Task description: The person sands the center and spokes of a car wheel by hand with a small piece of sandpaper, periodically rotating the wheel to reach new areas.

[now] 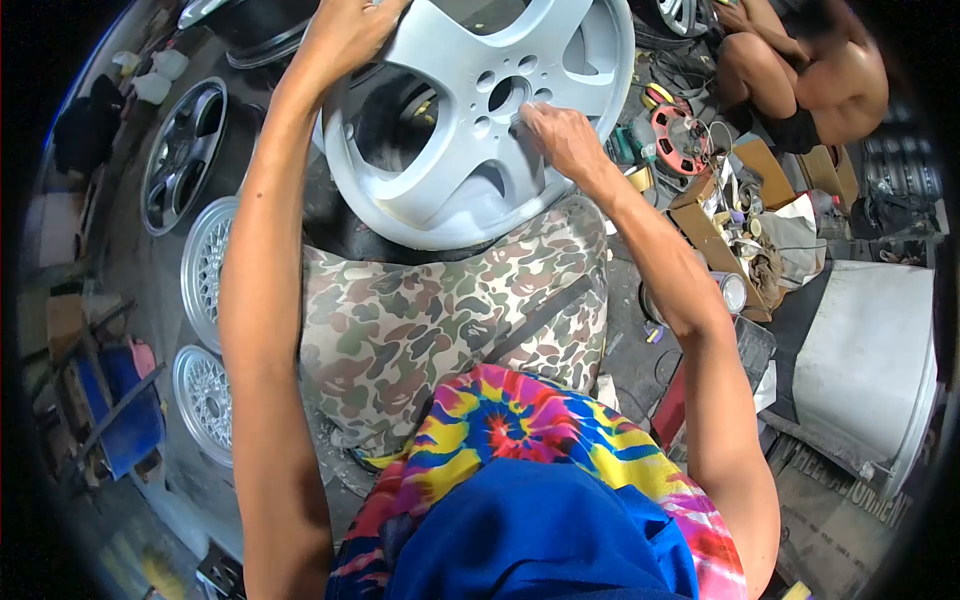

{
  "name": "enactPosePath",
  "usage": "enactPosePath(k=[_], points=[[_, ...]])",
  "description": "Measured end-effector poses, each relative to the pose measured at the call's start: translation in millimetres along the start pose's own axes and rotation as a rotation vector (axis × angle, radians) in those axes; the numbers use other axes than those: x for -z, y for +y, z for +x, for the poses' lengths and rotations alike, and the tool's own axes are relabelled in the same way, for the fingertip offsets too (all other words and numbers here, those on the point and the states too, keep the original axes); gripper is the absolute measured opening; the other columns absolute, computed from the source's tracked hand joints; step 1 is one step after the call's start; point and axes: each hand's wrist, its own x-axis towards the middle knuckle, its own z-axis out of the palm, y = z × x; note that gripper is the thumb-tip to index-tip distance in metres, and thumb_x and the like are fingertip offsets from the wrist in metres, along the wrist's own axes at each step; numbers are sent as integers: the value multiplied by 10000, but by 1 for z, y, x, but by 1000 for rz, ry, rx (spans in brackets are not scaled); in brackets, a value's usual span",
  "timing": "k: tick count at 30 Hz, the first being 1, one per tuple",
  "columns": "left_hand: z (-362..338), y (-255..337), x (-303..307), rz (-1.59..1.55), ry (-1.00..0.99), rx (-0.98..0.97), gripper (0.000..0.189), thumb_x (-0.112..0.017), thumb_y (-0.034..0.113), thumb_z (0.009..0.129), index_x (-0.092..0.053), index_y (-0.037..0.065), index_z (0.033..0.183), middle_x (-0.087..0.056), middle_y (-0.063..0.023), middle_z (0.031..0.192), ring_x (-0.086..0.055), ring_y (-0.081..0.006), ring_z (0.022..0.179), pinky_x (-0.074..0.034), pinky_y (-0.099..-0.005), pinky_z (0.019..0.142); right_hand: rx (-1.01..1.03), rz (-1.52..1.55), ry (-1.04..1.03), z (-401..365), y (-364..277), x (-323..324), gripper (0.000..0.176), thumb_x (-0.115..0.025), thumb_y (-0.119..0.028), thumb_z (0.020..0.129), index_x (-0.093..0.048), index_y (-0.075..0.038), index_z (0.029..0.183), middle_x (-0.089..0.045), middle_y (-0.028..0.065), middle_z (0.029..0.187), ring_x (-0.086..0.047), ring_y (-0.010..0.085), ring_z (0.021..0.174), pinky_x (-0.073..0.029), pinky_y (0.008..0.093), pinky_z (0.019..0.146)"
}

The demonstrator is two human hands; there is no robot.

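Observation:
A grey car wheel rim (455, 100) with broad spokes stands tilted in front of me, against my camouflage-covered lap. My left hand (352, 32) grips its upper left edge, with part of the hand cut off by the frame's top. Beside the centre hole, my right hand (565, 140) presses bunched fingertips onto the spoke face. Whatever those fingertips may hold is hidden. Bolt holes ring the hub, and the rim's surface looks matt and dusty.
Several other wheel rims (186, 155) stand on the left. To the right are a red reel (680, 140), a cardboard box (705, 222) of cluttered items and a white container (865, 365). Another person (800, 85) crouches at the upper right.

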Motion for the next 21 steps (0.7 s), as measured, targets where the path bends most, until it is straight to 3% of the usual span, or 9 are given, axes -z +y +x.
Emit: enactPosePath(k=[3,6,9,10,11,13,14,18,21], points=[[0,49,19,-81,-18,285,329,-632,229,990,-673,-51,1157,-719,-205,890,-626,-180,758,-508,-378,701,82,-12,73,-7,-2,-12,389,-775,-337,892,-613,4,796,-675,211,705,-674,408,682,-518,479,629],[-1,49,14,-139,61,70,326,-628,218,992,-670,-47,1177,-719,-204,900,-631,-189,777,-514,-378,724,-1072,832,-135,-25,-14,-32,509,-818,-453,876,-654,1,714,-593,99,571,-585,193,548,-483,382,548],[0,59,19,-123,-43,302,325,-631,215,991,-669,-46,1181,-726,-205,925,-634,-181,790,-520,-371,737,-1064,952,-220,-25,-6,-28,484,-807,-494,885,-643,-70,719,-570,-9,626,-450,93,482,-385,311,466],[1,57,16,-122,-42,296,325,-631,215,991,-669,-46,1181,-726,-205,925,-634,-181,790,-520,-371,737,-878,510,-220,-18,-5,-23,429,-782,-417,916,-619,-61,741,-600,31,620,-557,156,493,-436,354,480],[2,53,13,-127,7,198,322,-633,213,991,-669,-42,1185,-729,-204,933,-634,-175,795,-521,-367,740,-872,507,-218,-10,-3,-16,429,-782,-417,916,-619,-61,741,-600,31,620,-557,156,493,-436,354,480],[0,49,15,-124,63,111,320,-634,210,991,-669,-39,1188,-732,-203,942,-635,-169,800,-523,-364,743,141,-125,8,6,-2,-4,268,-732,-268,912,-644,-36,811,-686,156,711,-703,305,622,-531,426,574],[-2,48,15,-130,49,163,314,-634,205,991,-670,-35,1190,-733,-200,941,-635,-167,799,-522,-365,741,200,-202,-125,11,-8,2,164,-684,-188,886,-628,-36,861,-707,205,813,-714,395,741,-554,500,648],[-2,54,16,-151,6,219,301,-630,194,992,-672,-29,1191,-734,-193,943,-640,-164,807,-523,-370,744,125,-256,-142,8,-17,-9,193,-698,-191,871,-643,-11,832,-700,197,771,-721,390,762,-559,515,665],[-1,56,18,-155,13,176,305,-628,197,990,-673,-32,1186,-732,-200,949,-650,-181,820,-525,-374,758,-299,-198,-24,2,-27,-28,253,-736,-240,851,-660,-9,782,-690,214,729,-718,360,703,-552,460,620]])
